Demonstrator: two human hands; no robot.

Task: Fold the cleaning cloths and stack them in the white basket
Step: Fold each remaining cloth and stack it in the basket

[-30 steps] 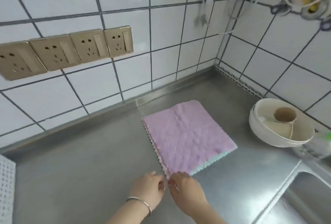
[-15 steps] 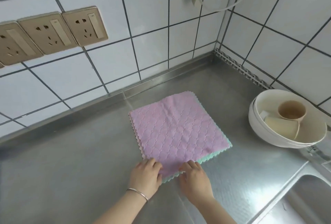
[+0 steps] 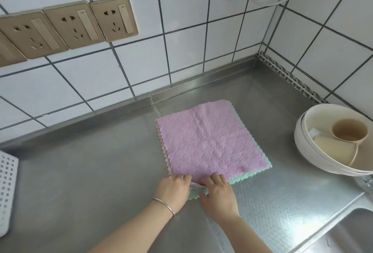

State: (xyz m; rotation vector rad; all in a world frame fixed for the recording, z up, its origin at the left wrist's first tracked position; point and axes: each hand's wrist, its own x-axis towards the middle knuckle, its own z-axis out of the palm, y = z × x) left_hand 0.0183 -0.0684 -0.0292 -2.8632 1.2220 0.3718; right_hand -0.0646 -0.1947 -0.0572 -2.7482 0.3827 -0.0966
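Both hands pinch the near corner of the pink cloth (image 3: pixel 210 141), centre frame: left hand (image 3: pixel 173 189), right hand (image 3: pixel 219 194). Risk: the green cloth (image 3: pixel 245 177) underneath lifts too. White basket (image 3: pixel 7 192) waits far left.

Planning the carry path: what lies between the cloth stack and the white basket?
Only bare steel counter between pink cloth and white basket, in the head view.

Bare steel counter (image 3: pixel 90 172) is lying open between the white basket (image 3: pixel 7 190) at the left edge and the stacked cloths (image 3: pixel 210 141). Stacked bowls (image 3: pixel 314 159) holding cups are blocking the right side. The sink (image 3: pixel 347 232) is dropping away at lower right. Tiled walls are closing the rear corner.
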